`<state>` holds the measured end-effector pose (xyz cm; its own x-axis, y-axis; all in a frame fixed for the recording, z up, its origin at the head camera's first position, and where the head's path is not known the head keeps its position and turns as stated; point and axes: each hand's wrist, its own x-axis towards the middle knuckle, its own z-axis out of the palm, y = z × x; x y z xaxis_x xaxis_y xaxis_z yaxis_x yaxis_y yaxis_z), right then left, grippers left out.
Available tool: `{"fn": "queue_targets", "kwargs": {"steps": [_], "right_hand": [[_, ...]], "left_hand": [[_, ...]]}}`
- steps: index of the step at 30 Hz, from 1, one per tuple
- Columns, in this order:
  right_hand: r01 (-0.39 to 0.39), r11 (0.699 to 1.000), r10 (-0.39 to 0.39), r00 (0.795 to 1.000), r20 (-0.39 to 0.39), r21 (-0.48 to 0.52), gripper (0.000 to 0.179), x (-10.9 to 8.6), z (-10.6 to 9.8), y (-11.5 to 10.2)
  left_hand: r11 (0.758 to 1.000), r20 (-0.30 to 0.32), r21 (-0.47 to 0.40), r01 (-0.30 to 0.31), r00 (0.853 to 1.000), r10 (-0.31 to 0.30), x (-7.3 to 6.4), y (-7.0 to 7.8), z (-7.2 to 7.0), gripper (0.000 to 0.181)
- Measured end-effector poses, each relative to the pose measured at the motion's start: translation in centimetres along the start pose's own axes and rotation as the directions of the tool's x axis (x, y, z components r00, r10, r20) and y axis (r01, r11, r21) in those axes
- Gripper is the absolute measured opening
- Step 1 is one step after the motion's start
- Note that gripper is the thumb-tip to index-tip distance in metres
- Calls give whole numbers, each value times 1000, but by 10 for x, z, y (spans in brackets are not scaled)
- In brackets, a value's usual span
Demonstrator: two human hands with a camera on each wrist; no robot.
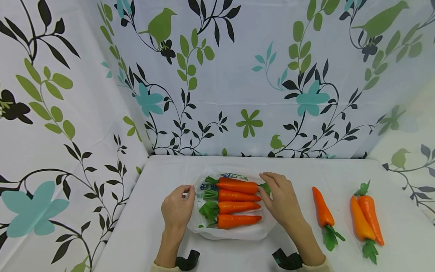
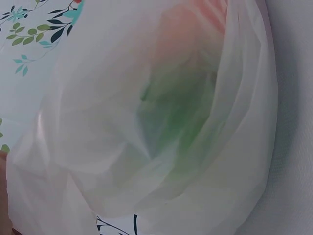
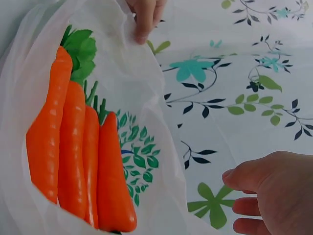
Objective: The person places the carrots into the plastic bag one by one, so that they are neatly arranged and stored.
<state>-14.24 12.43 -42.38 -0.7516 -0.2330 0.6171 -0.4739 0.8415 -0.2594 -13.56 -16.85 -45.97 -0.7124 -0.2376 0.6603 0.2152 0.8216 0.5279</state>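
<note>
A white, thin plastic bag [image 1: 234,235] lies spread on the table with several orange carrots [image 1: 239,207] inside, their green tops mostly to the left. My left hand [image 1: 178,207] pinches the bag's left edge between thumb and fingers. At the bag's right side is my right hand [image 1: 281,198], beside a green leafy top [image 1: 266,187]. In the right wrist view the right hand [image 3: 279,196] has loosely bent fingers with nothing between them, apart from the bag's rim. The left wrist view shows the carrots only dimly through the bag [image 2: 107,107].
On the white table [image 1: 163,170], right of the bag, lies a single carrot [image 1: 323,207]. Farther right, an orange-yellow carrot [image 1: 361,219] rests against another orange carrot [image 1: 373,215]. A patterned cloth [image 1: 217,75] hangs behind the table.
</note>
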Motion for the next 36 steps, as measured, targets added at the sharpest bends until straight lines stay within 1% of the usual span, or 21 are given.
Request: {"fn": "queue_targets", "kwargs": {"steps": [7, 14, 18, 24, 28, 33, 36], "right_hand": [[-33, 999, 33, 998, -51, 3, 44, -4, -6, 14], [-133, 991, 131, 990, -49, -33, 47, -5, -14, 30], [-167, 985, 164, 983, -78, -34, 49, -6, -18, 41], [-227, 973, 221, 968, -121, -32, 47, -9, -23, 55], [-263, 964, 256, 958, -129, -36, 46, -12, -26, 64], [-334, 941, 329, 940, -93, -50, 46, -15, -30, 72], [-393, 917, 390, 919, -59, -66, 47, -16, -32, 77]], "left_hand": [[1000, -10, -2, -13, 1000, 13, 0, 0, 1, 11], [1000, -11, -9, -9, 1000, 9, -1, 0, 0, 11], [1000, -10, -10, -10, 1000, 10, -1, 0, 0, 11], [1000, -7, -2, -7, 1000, 7, 0, 0, 0, 10], [1000, -8, -4, -8, 1000, 8, 0, 1, 0, 10], [1000, -1, -5, -7, 1000, 7, -1, 0, 0, 11], [1000, 2, -10, -8, 1000, 8, -1, 1, 0, 12]]}}
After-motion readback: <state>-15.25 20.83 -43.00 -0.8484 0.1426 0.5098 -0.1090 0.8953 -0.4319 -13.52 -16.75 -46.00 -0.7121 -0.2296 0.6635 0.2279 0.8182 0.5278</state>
